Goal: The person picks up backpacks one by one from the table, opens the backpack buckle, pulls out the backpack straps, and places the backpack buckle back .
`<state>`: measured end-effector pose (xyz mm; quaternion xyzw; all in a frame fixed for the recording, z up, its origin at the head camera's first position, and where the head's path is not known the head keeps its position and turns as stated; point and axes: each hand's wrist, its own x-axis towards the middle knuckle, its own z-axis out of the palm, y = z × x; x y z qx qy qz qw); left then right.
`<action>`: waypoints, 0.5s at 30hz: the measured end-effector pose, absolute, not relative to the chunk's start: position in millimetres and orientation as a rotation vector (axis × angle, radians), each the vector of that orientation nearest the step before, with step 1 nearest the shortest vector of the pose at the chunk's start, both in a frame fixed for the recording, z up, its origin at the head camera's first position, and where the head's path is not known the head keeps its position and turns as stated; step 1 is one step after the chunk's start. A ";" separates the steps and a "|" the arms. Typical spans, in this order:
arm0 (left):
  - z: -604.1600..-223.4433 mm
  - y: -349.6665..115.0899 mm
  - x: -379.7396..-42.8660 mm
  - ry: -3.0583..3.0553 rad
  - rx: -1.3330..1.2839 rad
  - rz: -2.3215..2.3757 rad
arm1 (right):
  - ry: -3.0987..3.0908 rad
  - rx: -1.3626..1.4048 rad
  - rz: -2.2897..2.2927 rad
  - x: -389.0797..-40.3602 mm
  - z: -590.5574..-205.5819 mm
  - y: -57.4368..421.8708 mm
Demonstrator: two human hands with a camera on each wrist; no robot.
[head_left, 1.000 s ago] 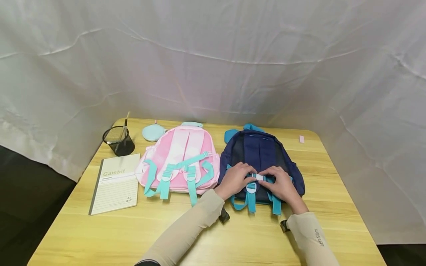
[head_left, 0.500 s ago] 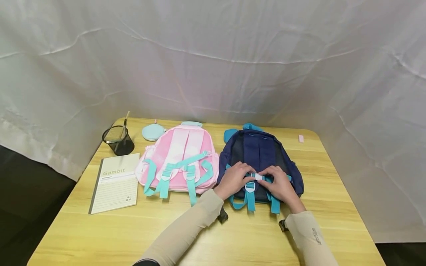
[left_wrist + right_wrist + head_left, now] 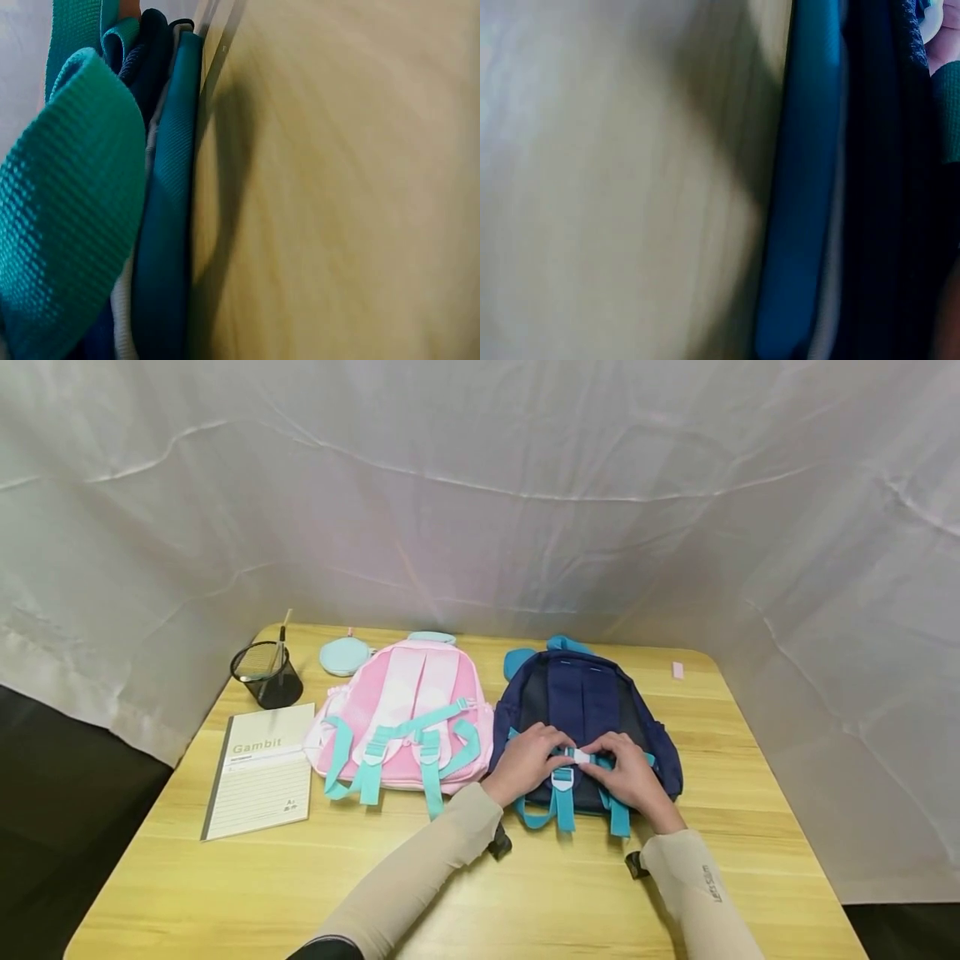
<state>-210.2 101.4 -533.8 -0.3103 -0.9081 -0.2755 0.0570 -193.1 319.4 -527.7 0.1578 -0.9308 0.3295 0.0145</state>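
A navy backpack point(image 3: 585, 693) lies on the table with its shoulder straps facing up. Over its lower middle, a white buckle point(image 3: 581, 757) on a teal strap is pinched from both sides. My left hand point(image 3: 522, 766) holds its left end between thumb and fingers, and my right hand point(image 3: 632, 774) pinches its right end. Whether the buckle's halves are joined is too small to tell. The left wrist view has a loop of teal webbing point(image 3: 82, 202) close up beside the bag's lower edge. That teal edge point(image 3: 802, 187) also crosses the right wrist view.
Left of the navy bag lies a pink backpack point(image 3: 468, 681) with mint straps. Farther left are a notebook point(image 3: 262, 777), a black mesh pen holder point(image 3: 279, 687) and a round light-blue pouch point(image 3: 344, 657). A small pink piece point(image 3: 678, 670) lies at the back right of the table point(image 3: 562, 902).
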 end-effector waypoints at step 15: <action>-535.1 100.7 -209.5 -2.766 -0.921 -0.862 | -2.900 0.465 1.088 -194.3 -530.5 320.8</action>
